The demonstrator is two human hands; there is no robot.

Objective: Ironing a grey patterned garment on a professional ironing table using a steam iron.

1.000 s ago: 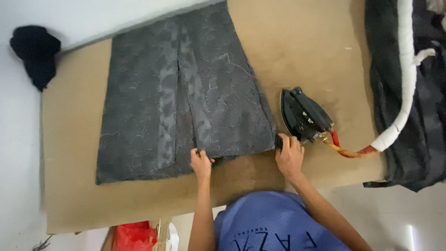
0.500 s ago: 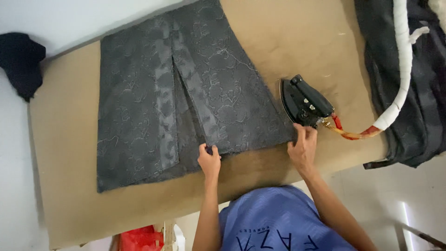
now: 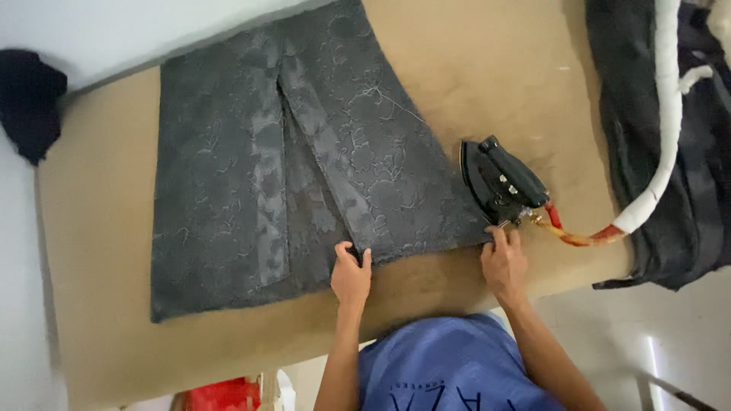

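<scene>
- Left hand [image 3: 351,275] is pinching the near hem of the grey patterned garment [image 3: 304,160], fingers curled shut on the fabric fold where the slit panels are meeting.
- Right hand [image 3: 503,262] is resting at the garment's near right corner, fingers mostly closed and pressing or gripping the hem edge; cannot tell how firmly it is gripping.
- Garment is lying flat across the middle of the brown padded board [image 3: 91,251], its far edge reaching the board's far edge, its hem running just inside the near edge.
- A lighter strip and an overlapping panel are running from far edge toward the hem, down the garment's middle.
- Black iron [image 3: 500,180] is sitting on the board just beside the garment's right side, just beyond the right hand's fingertips, tip pointing toward the far edge.
- Red-orange cord [image 3: 572,232] is leaving the iron's rear and joining a white wrapped hose [image 3: 668,114], which is trailing toward the far right corner.
- Dark cloth pile [image 3: 655,144] is covering the board's right edge, under the hose.
- Black bundle [image 3: 29,103] is sitting off the board's far left corner.
- Red object [image 3: 221,396] is showing below the near edge, partly cut off.
- Person's blue shirt [image 3: 438,365] is filling the view bottom, between the forearms.
- Nothing is lying between the two hands along the hem.
</scene>
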